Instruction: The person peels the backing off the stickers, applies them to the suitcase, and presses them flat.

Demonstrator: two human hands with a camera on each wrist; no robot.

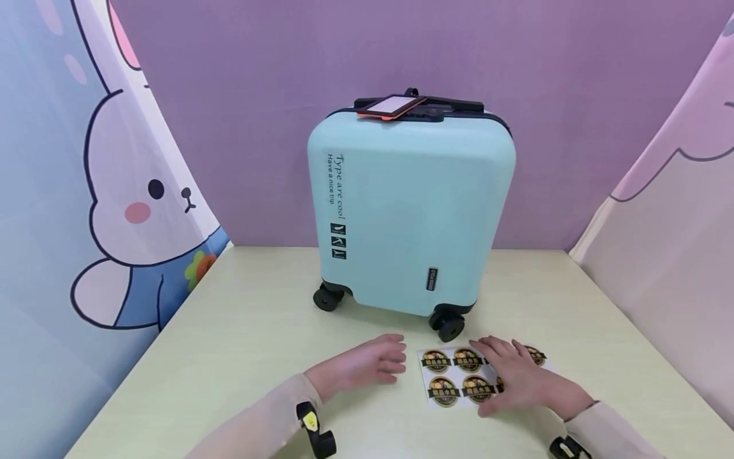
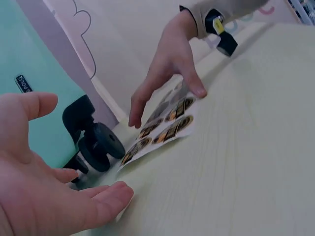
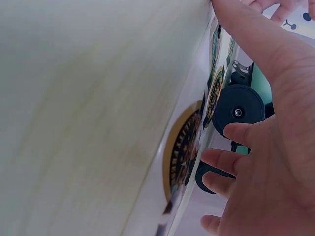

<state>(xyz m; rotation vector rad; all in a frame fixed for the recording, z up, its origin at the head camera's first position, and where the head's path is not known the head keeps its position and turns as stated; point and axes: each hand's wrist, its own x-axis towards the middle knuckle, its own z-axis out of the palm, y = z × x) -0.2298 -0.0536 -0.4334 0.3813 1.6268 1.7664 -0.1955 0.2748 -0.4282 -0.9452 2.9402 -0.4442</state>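
A white sheet of round black-and-gold stickers [image 1: 444, 390] lies on the table in front of a light-blue suitcase [image 1: 401, 210]. Spread over the sheet's right part is my right hand [image 1: 518, 376], its thumb near the front edge and its fingers toward the back edge. The hand hides several stickers; the left wrist view shows the thumb and fingertips at the sheet [image 2: 167, 130], but firm contact is hard to tell. My left hand [image 1: 373, 362] is held left of the sheet, apart from it, fingers loosely extended and holding nothing.
Black caster wheels [image 1: 450, 325] carry the suitcase close behind the sheet. A tag with an orange edge [image 1: 392, 105] hangs at its top handle. A purple cloth [image 1: 241, 127] backs the pale table [image 1: 241, 357], and printed curtains [image 1: 51, 210] flank it.
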